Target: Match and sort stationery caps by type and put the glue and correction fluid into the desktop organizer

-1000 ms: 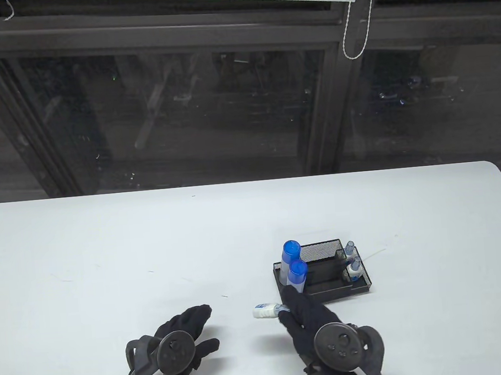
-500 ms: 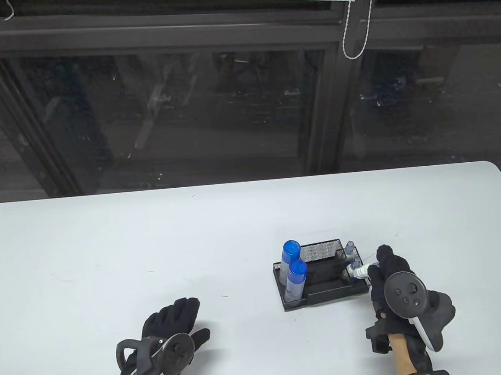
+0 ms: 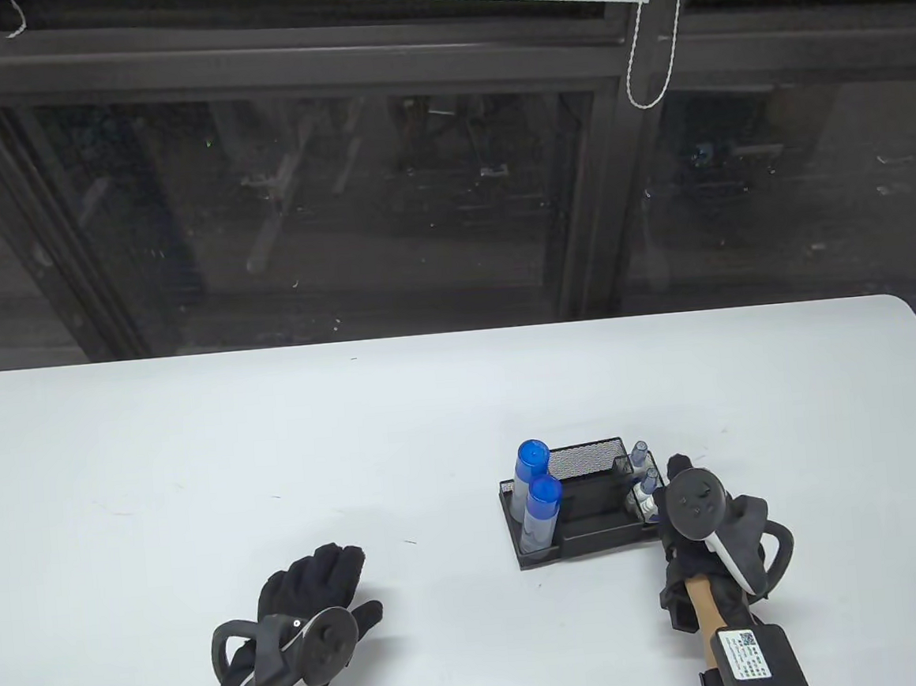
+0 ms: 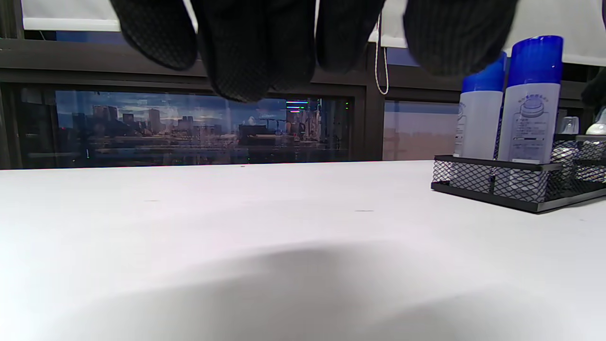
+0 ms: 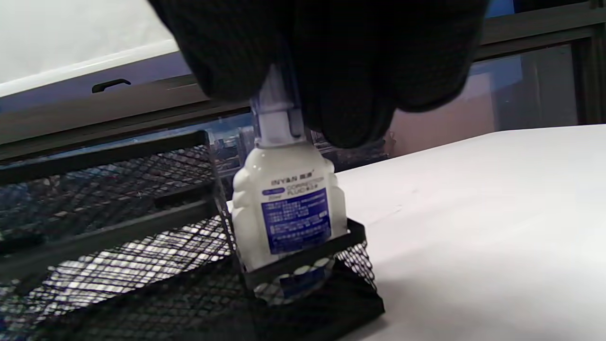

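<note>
At the near edge of the white table (image 3: 198, 458), the left hand (image 3: 305, 608) is lying flat with fingers relaxed and holding nothing. To its right, the right hand (image 3: 689, 511) is pinching the cap of a correction fluid bottle (image 5: 284, 208), which is standing upright in the near right corner compartment of the black mesh organizer (image 3: 592, 538). Farther back, two blue-capped glue sticks (image 3: 538, 503) are standing in its left compartment.
</note>
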{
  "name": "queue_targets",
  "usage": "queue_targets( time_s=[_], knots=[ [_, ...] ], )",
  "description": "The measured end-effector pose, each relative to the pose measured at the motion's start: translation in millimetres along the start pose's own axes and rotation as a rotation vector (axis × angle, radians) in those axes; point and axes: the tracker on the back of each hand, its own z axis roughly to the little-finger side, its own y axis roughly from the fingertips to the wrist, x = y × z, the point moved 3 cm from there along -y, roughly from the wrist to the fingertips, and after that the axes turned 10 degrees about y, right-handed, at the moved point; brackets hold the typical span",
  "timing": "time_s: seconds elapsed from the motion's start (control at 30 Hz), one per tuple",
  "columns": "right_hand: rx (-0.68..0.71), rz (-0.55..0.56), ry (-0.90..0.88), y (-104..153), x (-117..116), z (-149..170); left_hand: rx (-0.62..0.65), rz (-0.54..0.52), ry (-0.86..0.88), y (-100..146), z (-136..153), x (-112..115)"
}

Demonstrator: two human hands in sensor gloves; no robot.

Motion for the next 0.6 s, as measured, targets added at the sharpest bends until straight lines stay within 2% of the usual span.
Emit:
queue_targets(
  time_s=[0.23,0.33,0.4,0.47,0.53,0.6],
  knots=[
    [-0.011,-0.021,-0.002,-1.3,-15.8,-1.4,0.003,0.018,0.001,0.1,-1.4,0.2],
    [-0.018,-0.054,-0.035,-0.2,-18.0,-0.5,0.01,0.027,0.009,0.0,-1.6,1.5],
    [-0.032,-0.12,-0.042,0.2,-18.1,2.9,0.011,0.03,0.009,0.2,-2.0,1.6],
    [-0.036,-0.121,-0.106,3.7,-11.6,7.3,0.013,0.028,0.013,0.8,-2.2,1.3],
    [-0.031,-0.081,-0.14,8.0,3.7,8.5,0.01,0.025,0.016,1.8,-1.8,0.5],
    [-0.002,-0.091,-0.154,13.7,18.5,5.5,0.008,0.018,0.022,3.1,-2.7,-2.2]
  ],
)
